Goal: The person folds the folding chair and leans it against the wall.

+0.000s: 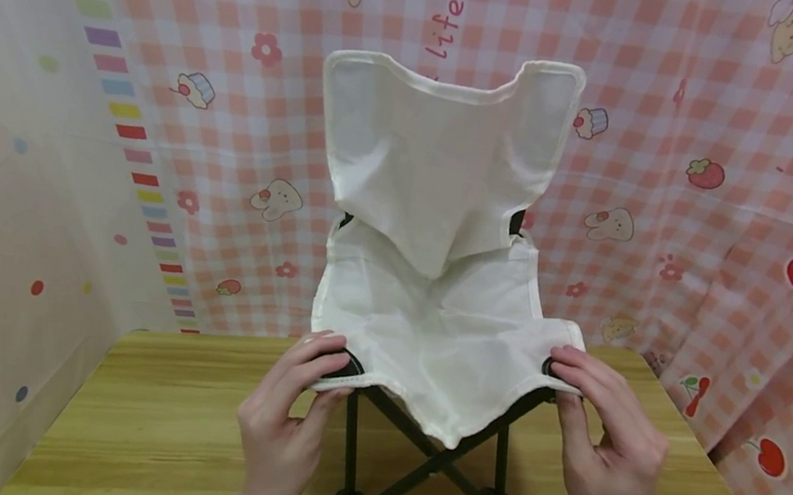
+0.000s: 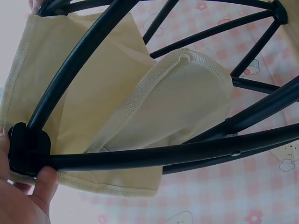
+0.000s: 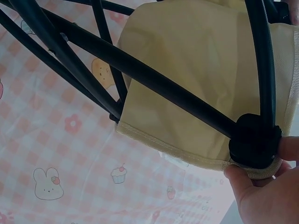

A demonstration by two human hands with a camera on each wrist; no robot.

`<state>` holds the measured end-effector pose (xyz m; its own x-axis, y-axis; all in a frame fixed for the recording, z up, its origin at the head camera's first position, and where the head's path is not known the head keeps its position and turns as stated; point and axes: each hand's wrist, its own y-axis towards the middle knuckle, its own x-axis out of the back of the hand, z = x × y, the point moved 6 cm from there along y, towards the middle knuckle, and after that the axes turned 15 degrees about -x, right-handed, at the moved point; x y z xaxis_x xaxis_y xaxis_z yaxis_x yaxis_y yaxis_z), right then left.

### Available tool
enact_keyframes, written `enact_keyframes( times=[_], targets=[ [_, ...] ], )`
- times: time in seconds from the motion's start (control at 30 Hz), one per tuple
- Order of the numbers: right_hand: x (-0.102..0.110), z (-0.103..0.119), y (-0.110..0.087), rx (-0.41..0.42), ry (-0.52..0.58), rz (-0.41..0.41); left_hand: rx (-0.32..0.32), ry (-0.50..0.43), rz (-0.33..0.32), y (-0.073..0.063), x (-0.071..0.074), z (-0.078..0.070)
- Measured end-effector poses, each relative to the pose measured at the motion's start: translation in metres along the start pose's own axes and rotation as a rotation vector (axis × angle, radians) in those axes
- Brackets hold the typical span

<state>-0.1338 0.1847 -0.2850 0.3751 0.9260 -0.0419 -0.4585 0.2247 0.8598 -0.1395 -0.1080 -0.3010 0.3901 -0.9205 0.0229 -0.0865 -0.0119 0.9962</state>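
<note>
A small folding chair with a white fabric seat (image 1: 422, 341) and backrest (image 1: 445, 154) stands unfolded on the wooden table. Its black crossed legs (image 1: 433, 462) show below the seat's front edge. My left hand (image 1: 290, 416) grips the seat's front left corner, fingers on top and thumb beneath, beside a black corner piece (image 1: 350, 366). At the front right corner my right hand (image 1: 611, 439) pinches the fabric the same way. Seen from below in the left wrist view, the thumb lies against a black plastic joint (image 2: 29, 149). The right wrist view shows a similar joint (image 3: 254, 142) by the right thumb.
The wooden table (image 1: 153, 416) extends to both sides of the chair. Behind it hangs a pink checked curtain (image 1: 232, 136) with cartoon prints. A white sheet (image 1: 17, 193) with coloured dots hangs at the left.
</note>
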Motion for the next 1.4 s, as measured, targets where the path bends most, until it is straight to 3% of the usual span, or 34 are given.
enact_keyframes(
  times=[0.5, 1.4],
  targets=[
    [-0.006, 0.004, 0.002, 0.009, 0.000, -0.012, -0.019, -0.017, -0.017, 0.006, -0.004, -0.002],
    [-0.011, 0.006, 0.005, 0.013, -0.018, -0.010, -0.018, 0.013, 0.014, 0.012, -0.010, -0.006]
  ],
)
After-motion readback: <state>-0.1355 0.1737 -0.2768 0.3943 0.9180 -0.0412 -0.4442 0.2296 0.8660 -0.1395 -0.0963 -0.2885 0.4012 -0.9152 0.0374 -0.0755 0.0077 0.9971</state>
